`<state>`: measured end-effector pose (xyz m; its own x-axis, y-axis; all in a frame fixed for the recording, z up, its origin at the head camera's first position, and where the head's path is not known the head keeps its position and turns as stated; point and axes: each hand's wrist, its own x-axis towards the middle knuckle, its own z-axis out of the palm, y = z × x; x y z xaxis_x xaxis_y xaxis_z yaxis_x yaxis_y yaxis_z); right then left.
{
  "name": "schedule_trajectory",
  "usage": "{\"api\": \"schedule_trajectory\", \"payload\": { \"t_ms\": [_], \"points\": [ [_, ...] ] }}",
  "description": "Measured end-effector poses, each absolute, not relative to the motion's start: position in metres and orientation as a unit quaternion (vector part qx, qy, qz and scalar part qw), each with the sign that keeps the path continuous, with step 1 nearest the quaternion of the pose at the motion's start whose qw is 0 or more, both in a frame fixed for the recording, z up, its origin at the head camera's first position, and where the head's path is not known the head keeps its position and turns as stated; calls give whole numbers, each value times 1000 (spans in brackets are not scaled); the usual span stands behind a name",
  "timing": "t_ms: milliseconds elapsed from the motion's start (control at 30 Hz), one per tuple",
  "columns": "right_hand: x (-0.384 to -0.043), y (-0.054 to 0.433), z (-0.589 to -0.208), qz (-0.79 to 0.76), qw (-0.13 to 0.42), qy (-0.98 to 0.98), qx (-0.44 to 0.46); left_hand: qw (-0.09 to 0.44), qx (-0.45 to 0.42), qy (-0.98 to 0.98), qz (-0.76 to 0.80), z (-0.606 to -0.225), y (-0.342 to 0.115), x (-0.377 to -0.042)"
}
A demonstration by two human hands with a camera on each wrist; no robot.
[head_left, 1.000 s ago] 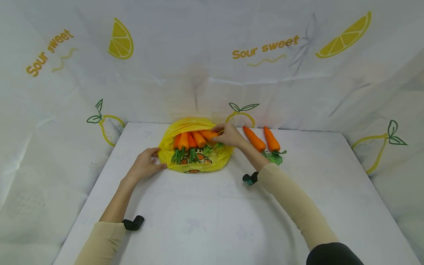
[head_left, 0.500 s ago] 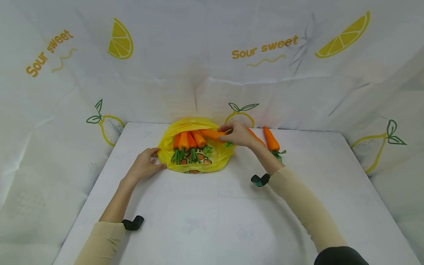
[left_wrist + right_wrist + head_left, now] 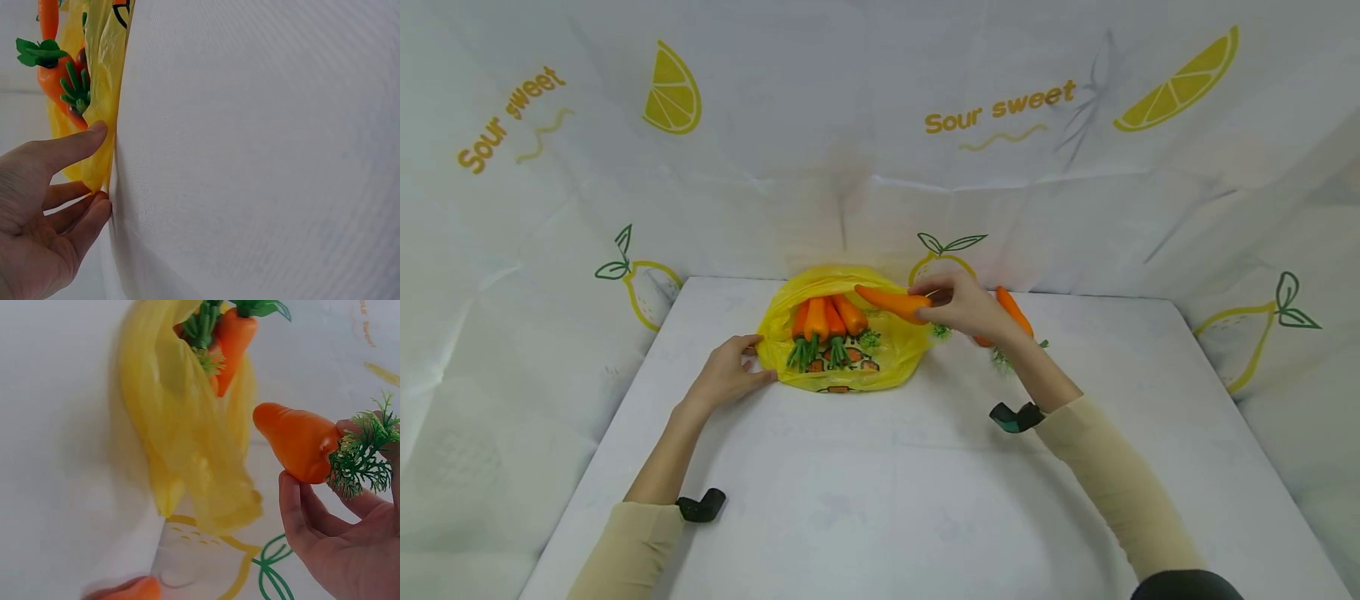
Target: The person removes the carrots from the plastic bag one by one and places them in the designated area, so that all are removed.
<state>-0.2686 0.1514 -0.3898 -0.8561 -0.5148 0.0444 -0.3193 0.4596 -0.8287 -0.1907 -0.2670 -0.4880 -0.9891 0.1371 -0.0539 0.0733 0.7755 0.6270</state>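
Note:
A yellow plastic bag [image 3: 895, 360] lies on the table with its mouth facing the person and several orange carrots [image 3: 817, 317] with green tops inside. My left hand [image 3: 730, 371] holds the bag's left edge; in the left wrist view, thumb and fingers pinch the yellow film [image 3: 103, 147]. Between the thumb and fingers of my right hand [image 3: 964, 308] is another carrot [image 3: 891, 302], raised at the right of the bag's opening, its tip pointing left. The right wrist view shows this carrot [image 3: 297, 444] outside the bag, feathery green leaves [image 3: 362, 456] by the palm.
Two more carrots lie right of the bag: one carrot [image 3: 1015, 312] shows beyond the right wrist, and the other is mostly hidden behind that hand, its leaves [image 3: 1001, 360] showing. A white cloth backdrop [image 3: 820, 125] with lemon prints rises behind the white table [image 3: 850, 483].
My right hand has drawn its carrot rightward and up out of the bag's mouth, now covering most of one loose carrot. The left hand has stayed on the bag's edge.

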Motion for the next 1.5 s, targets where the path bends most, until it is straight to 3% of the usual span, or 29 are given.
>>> {"api": "schedule_trajectory", "payload": {
  "t_ms": [533,1100,1500],
  "points": [
    [-248,219,-364,-457,50,867,-192,48,59,939,335,-488,-264,-191],
    [-242,294,-372,-471,9,875,-114,46,52,940,333,-488,-265,-190],
    [-245,339,-393,-435,34,899,-18,44,54,937,343,-486,-266,-190]
  ]
}}
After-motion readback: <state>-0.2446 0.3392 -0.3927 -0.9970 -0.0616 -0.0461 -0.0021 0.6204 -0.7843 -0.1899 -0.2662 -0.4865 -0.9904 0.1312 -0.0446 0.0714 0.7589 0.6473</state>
